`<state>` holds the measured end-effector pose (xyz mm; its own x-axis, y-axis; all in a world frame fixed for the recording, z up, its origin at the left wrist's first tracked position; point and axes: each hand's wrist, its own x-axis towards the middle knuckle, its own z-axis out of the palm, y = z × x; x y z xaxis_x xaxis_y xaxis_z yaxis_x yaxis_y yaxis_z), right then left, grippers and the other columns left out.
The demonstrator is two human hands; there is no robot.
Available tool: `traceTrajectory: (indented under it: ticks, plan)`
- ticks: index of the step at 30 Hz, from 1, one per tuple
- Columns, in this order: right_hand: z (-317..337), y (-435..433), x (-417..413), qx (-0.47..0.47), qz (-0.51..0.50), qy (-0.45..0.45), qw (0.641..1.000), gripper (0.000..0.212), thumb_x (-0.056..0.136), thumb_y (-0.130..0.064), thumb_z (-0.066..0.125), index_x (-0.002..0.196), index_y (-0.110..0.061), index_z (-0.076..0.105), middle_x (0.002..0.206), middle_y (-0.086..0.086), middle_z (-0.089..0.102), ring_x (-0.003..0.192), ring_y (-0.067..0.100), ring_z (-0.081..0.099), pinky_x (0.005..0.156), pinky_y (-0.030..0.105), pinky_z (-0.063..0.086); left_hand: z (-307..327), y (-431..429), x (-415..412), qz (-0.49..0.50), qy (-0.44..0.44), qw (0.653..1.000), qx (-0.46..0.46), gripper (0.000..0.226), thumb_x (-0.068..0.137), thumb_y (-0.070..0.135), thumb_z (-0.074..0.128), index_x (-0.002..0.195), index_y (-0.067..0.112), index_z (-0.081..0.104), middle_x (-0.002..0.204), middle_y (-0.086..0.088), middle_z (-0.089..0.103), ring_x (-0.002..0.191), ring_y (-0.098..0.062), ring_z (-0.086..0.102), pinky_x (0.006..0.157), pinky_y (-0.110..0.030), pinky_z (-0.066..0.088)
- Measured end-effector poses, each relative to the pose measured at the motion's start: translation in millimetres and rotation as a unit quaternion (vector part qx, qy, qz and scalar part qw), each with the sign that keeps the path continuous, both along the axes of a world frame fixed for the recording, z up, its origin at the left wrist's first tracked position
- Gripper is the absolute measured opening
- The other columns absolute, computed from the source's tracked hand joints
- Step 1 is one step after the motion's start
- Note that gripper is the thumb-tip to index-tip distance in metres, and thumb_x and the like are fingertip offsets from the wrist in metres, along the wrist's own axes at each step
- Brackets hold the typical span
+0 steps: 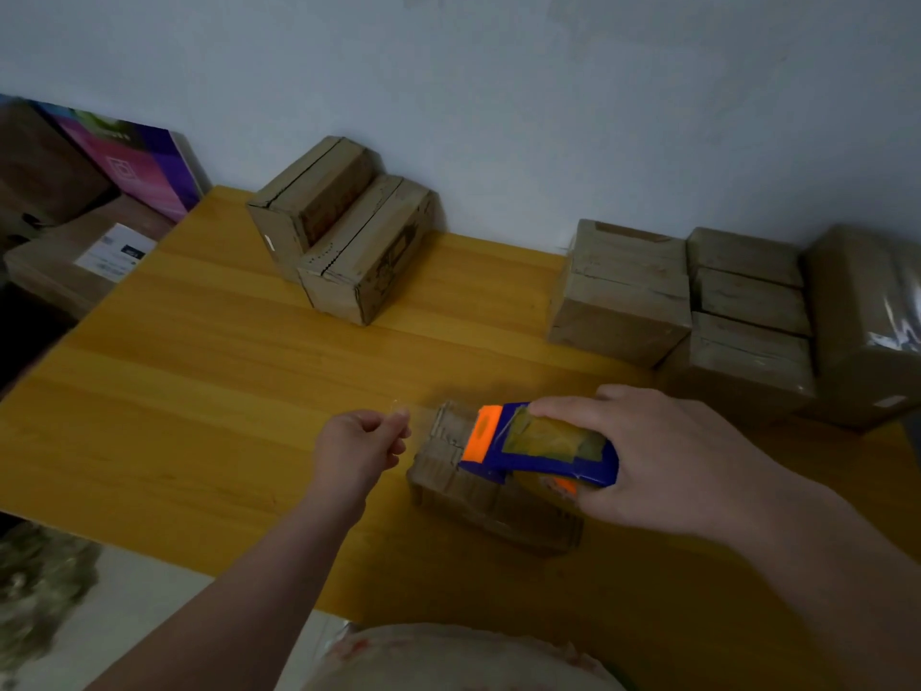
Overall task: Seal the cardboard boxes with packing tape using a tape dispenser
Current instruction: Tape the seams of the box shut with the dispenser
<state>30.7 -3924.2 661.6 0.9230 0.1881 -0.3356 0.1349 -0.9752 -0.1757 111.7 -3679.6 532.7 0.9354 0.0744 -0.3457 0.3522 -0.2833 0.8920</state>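
The clear packing tape strip (421,416) is faint and blurred. The small brown cardboard box (493,496), near the front edge of the yellow wooden table (199,366), is partly hidden under the blue and orange plastic tape dispenser (538,448). The left hand (361,443), fingers curled, pinches the tape's end just left of the box. The right hand (663,456) grips the dispenser over the box top.

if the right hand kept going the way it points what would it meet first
Probably the left hand, pinching the tape end just past the orange nose of the tape dispenser; depth unclear.
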Motion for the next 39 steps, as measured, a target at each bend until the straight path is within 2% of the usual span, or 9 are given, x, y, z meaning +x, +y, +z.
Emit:
traceTrajectory:
  ticks: [6, 12, 17, 22, 27, 30, 34, 36, 39]
  plan:
    - [-6.2, 8.3, 6.9, -0.004, -0.002, -0.008, 1.0, 0.075, 0.079, -0.064, 0.056, 0.139, -0.057, 0.011, 0.093, -0.016, 0.039, 0.073, 0.002, 0.046, 0.057, 0.02, 0.039, -12.3, 0.3, -1.0, -0.016, -0.016, 0.998, 0.06, 0.032, 0.092, 0.03, 0.063, 0.066, 0.012, 0.067, 0.063, -0.005, 0.064, 0.065, -0.024, 0.062, 0.068, -0.042, 0.056]
    - [-9.1, 3.5, 6.3, 0.019, -0.018, -0.009, 1.0, 0.075, 0.078, -0.062, 0.058, 0.137, -0.06, 0.013, 0.092, -0.017, 0.038, 0.076, 0.003, 0.047, 0.056, 0.019, 0.037, -27.8, -7.3, -2.9, -0.088, 0.0, 0.987, 0.133, 0.045, 0.094, 0.035, 0.057, 0.057, 0.009, 0.058, 0.052, -0.002, 0.052, 0.051, -0.018, 0.047, 0.05, -0.028, 0.034]
    - [-13.0, 3.8, 3.9, 0.033, -0.028, -0.011, 0.999, 0.074, 0.077, -0.061, 0.061, 0.138, -0.058, 0.017, 0.09, -0.017, 0.036, 0.077, 0.004, 0.046, 0.056, 0.02, 0.032, -30.9, -6.3, 1.6, -0.161, 0.077, 0.98, 0.087, 0.042, 0.097, 0.038, 0.05, 0.074, 0.005, 0.064, 0.063, -0.009, 0.053, 0.059, -0.022, 0.047, 0.059, -0.034, 0.038]
    - [-14.1, 3.9, 3.1, 0.05, -0.031, -0.013, 0.998, 0.074, 0.078, -0.059, 0.062, 0.138, -0.057, 0.019, 0.091, -0.017, 0.036, 0.077, 0.005, 0.046, 0.057, 0.021, 0.035, -20.5, -3.3, 8.5, -0.218, 0.055, 0.947, 0.229, 0.036, 0.096, 0.032, 0.052, 0.075, 0.003, 0.055, 0.077, -0.017, 0.059, 0.067, -0.025, 0.05, 0.062, -0.035, 0.038]
    - [-15.9, 2.3, 1.0, 0.061, -0.038, -0.02, 0.997, 0.072, 0.078, -0.059, 0.063, 0.137, -0.057, 0.022, 0.09, -0.017, 0.036, 0.074, 0.004, 0.045, 0.056, 0.018, 0.03, 7.9, -13.0, -7.1, -0.152, 0.065, 0.981, -0.097, 0.04, 0.094, 0.007, 0.045, 0.129, 0.022, 0.056, 0.118, 0.005, 0.062, 0.103, -0.005, 0.059, 0.081, -0.021, 0.048]
    - [-18.2, 2.3, 0.5, 0.077, -0.043, -0.028, 0.996, 0.069, 0.077, -0.057, 0.065, 0.137, -0.055, 0.029, 0.09, -0.016, 0.038, 0.072, 0.004, 0.046, 0.056, 0.018, 0.032, 6.2, -14.3, -19.7, -0.24, 0.07, 0.962, -0.11, 0.053, 0.088, 0.007, 0.054, 0.128, 0.04, 0.046, 0.113, 0.017, 0.062, 0.095, 0.009, 0.059, 0.074, -0.011, 0.048]
    - [-20.9, 3.1, 0.3, 0.085, -0.042, -0.036, 0.995, 0.07, 0.076, -0.057, 0.066, 0.136, -0.055, 0.03, 0.09, -0.017, 0.038, 0.073, 0.004, 0.046, 0.057, 0.018, 0.034, 4.5, -8.9, -9.0, -0.34, 0.104, 0.934, -0.046, 0.058, 0.081, 0.03, 0.069, 0.134, 0.032, 0.047, 0.117, 0.008, 0.065, 0.107, -0.012, 0.061, 0.097, -0.042, 0.046]
    - [-21.6, 2.2, -0.7, 0.089, -0.042, -0.04, 0.994, 0.07, 0.076, -0.057, 0.066, 0.136, -0.054, 0.03, 0.091, -0.017, 0.038, 0.074, 0.003, 0.046, 0.058, 0.017, 0.034, -0.4, -7.4, -1.9, -0.365, 0.1, 0.926, 0.004, 0.078, 0.082, 0.037, 0.073, 0.147, 0.026, 0.031, 0.133, 0.005, 0.056, 0.119, -0.012, 0.054, 0.103, -0.037, 0.044]
    - [-22.0, 0.6, -2.4, 0.095, -0.044, -0.045, 0.993, 0.071, 0.076, -0.057, 0.067, 0.137, -0.054, 0.03, 0.091, -0.018, 0.039, 0.074, 0.002, 0.046, 0.058, 0.016, 0.033, -4.8, -11.0, 6.4, -0.432, -0.065, 0.887, 0.15, 0.114, 0.07, 0.056, 0.072, 0.152, 0.03, -0.002, 0.159, 0.008, -0.003, 0.146, -0.011, 0.0, 0.114, -0.028, 0.014]
